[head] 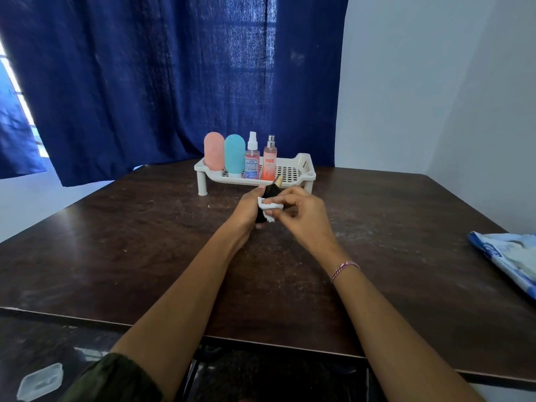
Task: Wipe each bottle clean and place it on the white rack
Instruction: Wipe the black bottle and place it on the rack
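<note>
1. Lid [39, 381] of clear plastic lies at the far lower left, below the counter [116, 242] edge and away from the work.
2. Four bottles stand upright in a row on the left half of the white rack [303, 161]: a pink bottle [214, 150], a teal bottle [234, 154], a clear spray bottle [252, 158] with pink liquid, and an orange spray bottle [269, 159]. The right half of the rack is free.
3. The left hand [246, 210] holds the black bottle [271, 192] just above the counter, in front of the rack. Its grip is wrapped round the lower body, with the fingers curled behind.
4. The black bottle tilts away from the person, its pale nozzle [278, 179] pointing towards the rack. It looks small, stiff and light, probably smooth enough to slip while being rubbed. The body is the place to hold it, since the nozzle is slim and might press or snap.
5. The right hand [301, 213] has a narrow grip, pinching a white wipe [269, 206] against the bottle's side. The wipe is soft and crumpled and would fold round the body easily.
6. This looks like the wiping of the fifth bottle, with its spot on the rack just beyond.
7. A blue and white packet [504, 256] lies at the counter's right edge, well apart.
</note>
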